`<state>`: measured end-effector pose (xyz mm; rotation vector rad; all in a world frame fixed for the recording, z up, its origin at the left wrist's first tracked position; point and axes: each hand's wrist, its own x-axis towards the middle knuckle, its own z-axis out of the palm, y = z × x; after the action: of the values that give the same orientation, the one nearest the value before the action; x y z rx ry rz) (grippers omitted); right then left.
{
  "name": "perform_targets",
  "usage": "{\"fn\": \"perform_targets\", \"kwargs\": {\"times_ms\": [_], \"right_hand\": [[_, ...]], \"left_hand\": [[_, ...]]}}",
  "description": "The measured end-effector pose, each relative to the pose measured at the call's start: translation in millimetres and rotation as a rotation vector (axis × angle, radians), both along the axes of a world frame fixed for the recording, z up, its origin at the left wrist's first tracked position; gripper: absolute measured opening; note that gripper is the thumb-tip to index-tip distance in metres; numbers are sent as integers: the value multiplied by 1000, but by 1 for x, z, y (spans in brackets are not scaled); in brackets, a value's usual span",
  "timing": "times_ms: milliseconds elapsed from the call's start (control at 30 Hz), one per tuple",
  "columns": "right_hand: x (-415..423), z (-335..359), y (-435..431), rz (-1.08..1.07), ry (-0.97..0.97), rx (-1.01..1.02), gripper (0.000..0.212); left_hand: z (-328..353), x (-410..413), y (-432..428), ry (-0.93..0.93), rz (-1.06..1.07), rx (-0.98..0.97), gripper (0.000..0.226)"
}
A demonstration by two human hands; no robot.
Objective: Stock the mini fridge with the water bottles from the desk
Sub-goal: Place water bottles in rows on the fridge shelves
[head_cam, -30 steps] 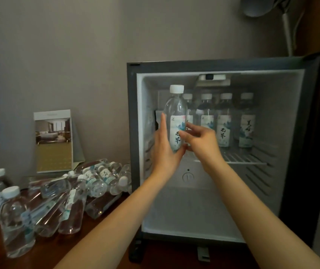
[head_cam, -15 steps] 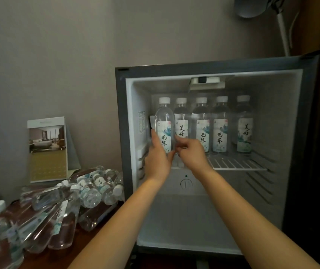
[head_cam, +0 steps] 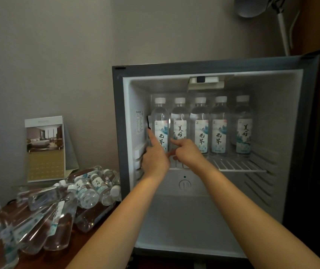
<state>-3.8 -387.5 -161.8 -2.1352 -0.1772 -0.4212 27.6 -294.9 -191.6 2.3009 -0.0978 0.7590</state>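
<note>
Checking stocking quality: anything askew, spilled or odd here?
Inside the fridge all looks fine: five bottles upright on the shelf, labels forward. Only oddity: the desk bottles lie in a jumbled heap on their sides, overlapping, beside the fridge. No spill visible.
</note>
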Motion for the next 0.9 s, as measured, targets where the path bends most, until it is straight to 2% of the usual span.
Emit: {"fn": "perform_targets", "kwargs": {"times_ms": [267,533,600,667,733,800,900], "right_hand": [[5,4,3,-38,-28,-96,58],[1,3,4,-52,-48,-70,52],[0,1,3,-66,-52,-38,50],[-3,-2,2,-91,-72,20,48],[-11,-4,2,-95,-91,109,44],[-23,-8,6,-67,-92,226,36],[-43,-19,19,4,-67,397,27]], "left_hand": [[2,9,-1,16,13,49,95],[7,7,3,92,-12,67,95],[9,1,6,139,-20,106,89],[10,-11,9,143,-24,166,74],[11,-28,14,96,-37,234,52],[8,-45,22,0,-72,247,42],[-6,-73,43,-331,-194,85,31]]}}
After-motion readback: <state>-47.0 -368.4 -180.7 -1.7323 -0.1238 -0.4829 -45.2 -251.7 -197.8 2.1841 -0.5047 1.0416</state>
